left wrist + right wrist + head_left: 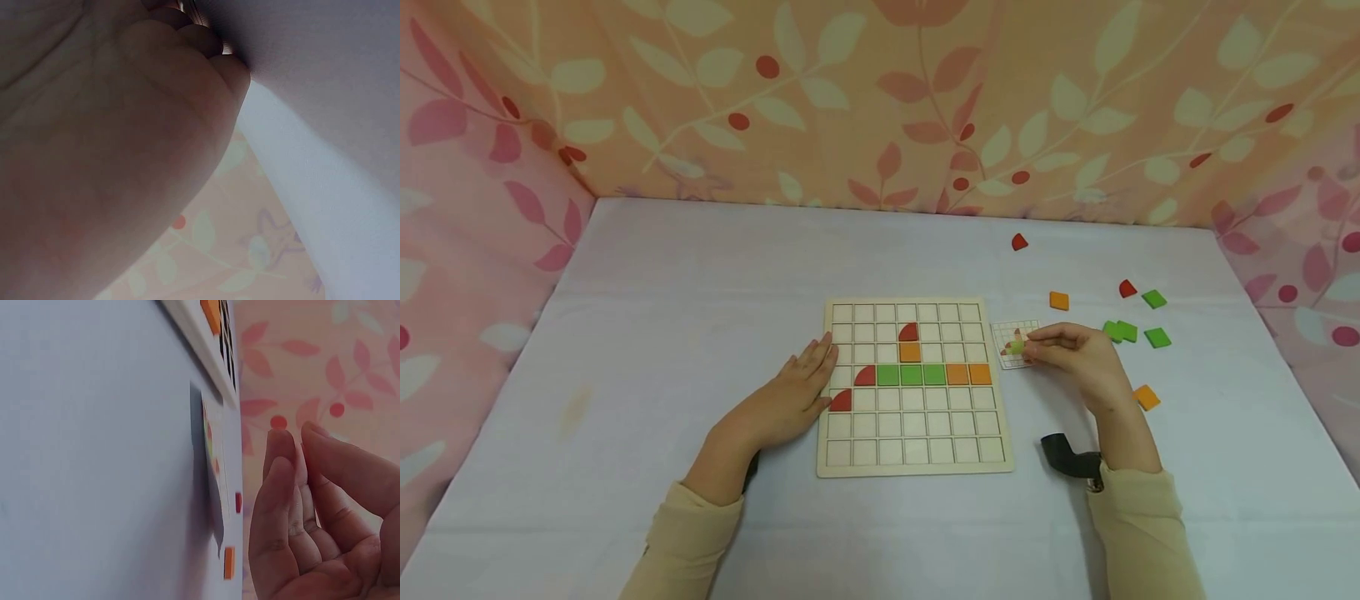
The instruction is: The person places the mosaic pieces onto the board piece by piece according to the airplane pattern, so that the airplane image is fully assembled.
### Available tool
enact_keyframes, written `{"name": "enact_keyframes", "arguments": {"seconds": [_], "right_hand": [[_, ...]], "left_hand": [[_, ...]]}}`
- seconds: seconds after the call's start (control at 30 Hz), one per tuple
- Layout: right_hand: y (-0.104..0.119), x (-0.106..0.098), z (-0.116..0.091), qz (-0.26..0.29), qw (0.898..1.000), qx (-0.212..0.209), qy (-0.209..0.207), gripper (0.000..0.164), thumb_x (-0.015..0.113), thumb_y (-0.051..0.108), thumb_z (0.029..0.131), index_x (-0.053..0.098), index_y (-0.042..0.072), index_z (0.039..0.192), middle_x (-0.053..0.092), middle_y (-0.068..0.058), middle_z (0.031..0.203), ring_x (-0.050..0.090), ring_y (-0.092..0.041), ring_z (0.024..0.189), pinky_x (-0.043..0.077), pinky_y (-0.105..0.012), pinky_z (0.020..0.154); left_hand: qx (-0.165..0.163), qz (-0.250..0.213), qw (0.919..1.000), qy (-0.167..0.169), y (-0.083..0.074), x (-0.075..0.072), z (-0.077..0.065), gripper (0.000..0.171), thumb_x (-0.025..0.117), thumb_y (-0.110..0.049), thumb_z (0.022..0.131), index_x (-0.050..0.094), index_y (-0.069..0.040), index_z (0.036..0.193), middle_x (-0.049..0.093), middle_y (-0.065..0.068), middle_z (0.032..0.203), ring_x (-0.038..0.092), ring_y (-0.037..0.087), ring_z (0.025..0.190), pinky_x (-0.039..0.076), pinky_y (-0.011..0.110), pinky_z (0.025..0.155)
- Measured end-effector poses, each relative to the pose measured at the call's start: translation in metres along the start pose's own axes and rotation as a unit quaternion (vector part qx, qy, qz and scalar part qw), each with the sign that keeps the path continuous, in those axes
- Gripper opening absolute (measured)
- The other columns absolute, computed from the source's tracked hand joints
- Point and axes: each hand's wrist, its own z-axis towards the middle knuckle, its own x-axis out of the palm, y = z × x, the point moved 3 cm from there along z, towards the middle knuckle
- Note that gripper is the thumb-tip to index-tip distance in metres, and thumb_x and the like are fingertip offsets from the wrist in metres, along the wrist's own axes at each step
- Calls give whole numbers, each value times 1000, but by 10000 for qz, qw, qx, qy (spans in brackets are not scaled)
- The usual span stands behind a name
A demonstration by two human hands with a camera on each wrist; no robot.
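Note:
A pale wooden grid board [916, 477] lies in the middle of the table. My left hand [790, 396] rests at its left edge with fingers extended, fingertips on the rim. On the board are red quarter-circle pieces [841, 401], green square tiles [911, 375] in a row, and orange square tiles [957, 374]. A small printed pattern card [1006, 362] lies just right of the board, slightly curled in the right wrist view. Over the card's right edge, my right hand [1078, 362] has bent fingers and thumb tips close together, with nothing visible between them.
Loose green tiles [1157, 337], orange tiles [1059, 300] and red quarter-circles [1127, 288] are scattered on the right of the white-covered table [662, 283]. A black strap end [1063, 457] hangs by the right wrist. Floral cloth [850, 108] stands behind.

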Motion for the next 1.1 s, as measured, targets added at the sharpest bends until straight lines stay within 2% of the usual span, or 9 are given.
{"name": "enact_keyframes", "arguments": {"seconds": [0.1,0.33,0.57,0.8,1.0,1.1], "right_hand": [[-2,-11,1,47,9998,54,-181,16,71,-2,81,67,-9,96,70,2,82,66,-11,72,55,-23,70],[-5,-31,3,259,9986,228,-413,13,72,-1,81,70,-3,94,69,7,83,64,-4,76,53,-16,71],[-10,-53,5,505,9948,519,-715,14,71,0,82,69,-3,96,71,5,79,67,-5,74,53,-16,70],[-14,-81,5,523,9884,956,-1062,14,73,6,82,72,4,96,71,7,77,68,-5,73,52,-15,68],[-20,-98,7,931,9845,884,-1199,7,72,2,82,74,6,88,71,4,75,68,-6,70,53,-16,67],[-24,-105,7,1183,9811,777,-1323,10,69,-3,82,74,6,82,71,2,72,69,-8,67,53,-17,65]], "left_hand": [[27,26,10000,-11,1,1,1,64,46,-14,98,13,4,148,-1,15,157,1,31,143,11,52,113],[23,12,10000,-10,1,1,1,64,46,-14,98,12,4,148,-1,15,157,1,31,143,10,51,113],[-27,14,10000,18,0,1,1,63,46,-14,98,13,3,148,-1,15,157,1,30,143,11,51,113],[7,81,10000,-6,1,1,1,63,46,-14,98,13,4,148,-1,16,157,1,31,143,11,51,113],[-25,80,10000,-6,1,1,1,63,47,-15,98,13,4,148,0,16,157,2,32,143,12,52,112],[-37,81,10000,0,1,2,1,63,47,-15,98,13,4,148,-1,15,157,2,31,143,12,52,112]]}}
